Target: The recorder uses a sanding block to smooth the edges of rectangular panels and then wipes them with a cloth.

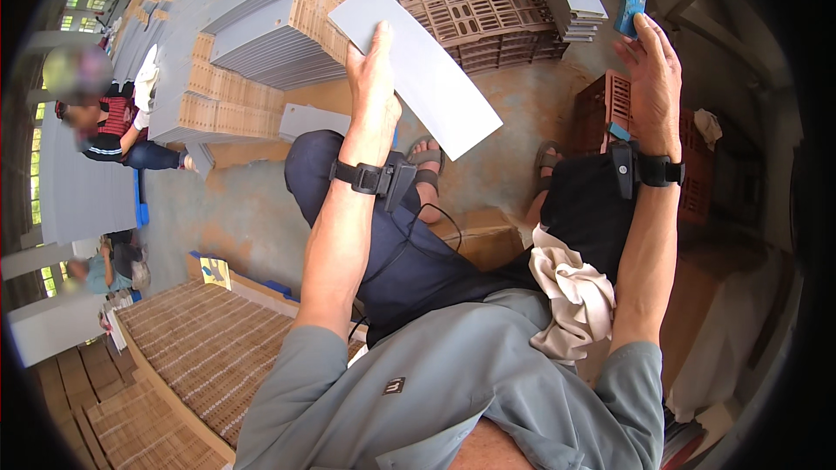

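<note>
My left hand [373,78] is raised in front of me and grips a long flat pale grey panel [427,70] by its left edge; the panel slants down to the right. My right hand [651,78] is held up on the right with a small blue rectangular block [630,9] pinched at its fingertips. Both wrists carry black straps with small devices. I sit with my sandalled feet [425,161] on a concrete floor. A crumpled beige cloth [570,292] lies on my right thigh.
Stacks of grey panels and tan boards [261,35] stand ahead on the left. A brown plastic crate [483,4] sits ahead, a red crate [614,109] at right. Stacked slatted boards [187,352] lie at lower left. Two people sit at far left.
</note>
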Demonstrator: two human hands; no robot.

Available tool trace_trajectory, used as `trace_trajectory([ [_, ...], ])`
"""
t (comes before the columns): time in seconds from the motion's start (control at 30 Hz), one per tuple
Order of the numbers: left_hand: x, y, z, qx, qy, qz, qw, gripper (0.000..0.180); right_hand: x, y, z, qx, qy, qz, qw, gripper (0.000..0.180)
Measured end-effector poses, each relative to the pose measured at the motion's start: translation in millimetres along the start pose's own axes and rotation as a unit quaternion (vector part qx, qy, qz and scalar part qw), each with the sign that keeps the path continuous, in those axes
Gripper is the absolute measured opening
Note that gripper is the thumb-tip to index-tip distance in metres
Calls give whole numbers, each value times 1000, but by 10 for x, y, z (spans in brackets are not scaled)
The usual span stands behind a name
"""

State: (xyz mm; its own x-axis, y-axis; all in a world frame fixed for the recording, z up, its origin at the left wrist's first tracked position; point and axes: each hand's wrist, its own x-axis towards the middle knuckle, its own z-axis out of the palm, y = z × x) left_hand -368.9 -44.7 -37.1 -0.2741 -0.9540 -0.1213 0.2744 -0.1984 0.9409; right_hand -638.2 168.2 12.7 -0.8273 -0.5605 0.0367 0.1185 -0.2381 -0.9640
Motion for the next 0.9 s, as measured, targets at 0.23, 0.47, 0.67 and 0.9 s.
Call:
trace_trajectory([
  [0.23, -10, 73, -15, -58, 37, 32, 997, 56, -51, 64, -101, -7, -54, -33, 998, 31],
  [0.47, -106, 383, 42, -138, 80, 15, 987, 58, -1252, 317, 361, -4, -146, -81, 986, 39],
  [0.67, -147, 431, 111, -138, 86, 37, 986, 57, -1563, 583, 570, -91, -155, -211, 961, 43],
  [0.9, -97, 385, 139, -128, 89, 52, 986, 53, -1484, 663, 644, -217, -122, -272, 930, 44],
])
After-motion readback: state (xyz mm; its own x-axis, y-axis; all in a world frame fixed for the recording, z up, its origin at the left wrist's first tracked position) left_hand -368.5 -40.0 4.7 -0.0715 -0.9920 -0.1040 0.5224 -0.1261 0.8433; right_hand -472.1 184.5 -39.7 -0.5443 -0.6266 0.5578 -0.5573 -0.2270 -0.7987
